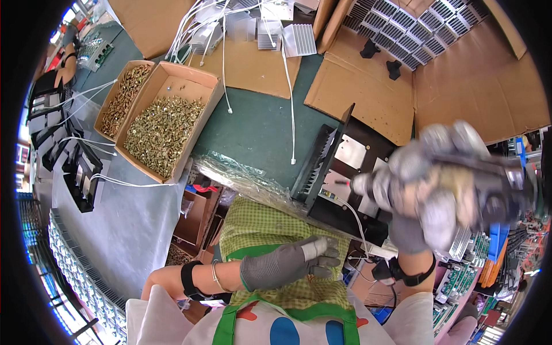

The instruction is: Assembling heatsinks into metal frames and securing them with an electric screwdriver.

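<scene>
My right hand (pixel 440 190), in a grey glove with pale fingertips, is closed around a dark power screwdriver (pixel 500 187) and smeared by motion. The driver's bit (pixel 342 183) points left over a black metal housing (pixel 368 149) with pale plates inside. A white cable (pixel 357 215) with a small connector lies across the housing's near part. Above my lap, my left hand (pixel 290 261) wears a grey glove too; its fingers are curled together, and whatever they hold is hidden. A black toothed heatsink strip (pixel 319 164) runs along the housing's left side.
Two cardboard boxes of small brass-coloured screws (pixel 164 132) (pixel 129 92) stand left of centre. Finned heatsinks (pixel 299 40) and white cables (pixel 292 109) lie behind. A large carton (pixel 477 86) holding heatsinks stands back right. Black frames (pixel 80 184) lie left. Another person's arm (pixel 68 69) shows far left.
</scene>
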{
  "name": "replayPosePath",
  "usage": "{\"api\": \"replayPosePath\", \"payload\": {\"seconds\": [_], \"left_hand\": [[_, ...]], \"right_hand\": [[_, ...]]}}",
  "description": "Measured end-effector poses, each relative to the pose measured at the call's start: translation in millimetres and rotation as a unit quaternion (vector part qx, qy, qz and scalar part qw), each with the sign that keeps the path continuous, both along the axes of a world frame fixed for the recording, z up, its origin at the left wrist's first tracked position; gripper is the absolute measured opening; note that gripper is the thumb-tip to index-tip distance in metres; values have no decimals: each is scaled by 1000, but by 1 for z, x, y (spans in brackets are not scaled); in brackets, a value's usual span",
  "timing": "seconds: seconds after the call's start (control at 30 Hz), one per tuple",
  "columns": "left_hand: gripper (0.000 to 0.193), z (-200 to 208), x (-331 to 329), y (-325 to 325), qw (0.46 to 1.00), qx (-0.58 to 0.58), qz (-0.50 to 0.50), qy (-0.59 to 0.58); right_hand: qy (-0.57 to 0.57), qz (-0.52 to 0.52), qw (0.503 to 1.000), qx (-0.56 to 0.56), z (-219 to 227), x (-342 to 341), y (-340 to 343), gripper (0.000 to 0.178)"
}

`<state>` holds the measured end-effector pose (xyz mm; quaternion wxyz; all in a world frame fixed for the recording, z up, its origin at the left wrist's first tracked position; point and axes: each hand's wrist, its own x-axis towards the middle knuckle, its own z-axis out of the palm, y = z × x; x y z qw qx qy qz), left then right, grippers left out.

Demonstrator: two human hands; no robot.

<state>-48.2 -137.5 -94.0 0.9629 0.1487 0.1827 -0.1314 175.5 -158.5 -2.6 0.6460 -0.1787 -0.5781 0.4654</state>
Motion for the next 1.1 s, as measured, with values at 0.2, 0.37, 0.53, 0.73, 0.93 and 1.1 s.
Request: {"api": "replayPosePath", "payload": {"seconds": [0.2,0.37,0.53,0.73,0.93,1.1], "left_hand": [[40,3,-4,5,998,-33,12,-42],[34,11,-5,16,998,32,1,47],[37,10,-5,26,990,137,-23,38],[39,22,0,26,997,51,47,28],[38,19,3,24,996,82,24,31],[38,22,6,22,993,108,35,18]], "right_hand": [[-63,-362,929,-53,-1,-30,34,56],[-86,-301,948,-56,-25,-21,36,58],[-110,-319,939,-69,-34,-28,39,58],[-161,-327,929,-67,-53,-20,26,57],[-317,-350,881,-31,-54,-21,26,58],[10,-305,949,-77,-14,-32,33,57]]}}
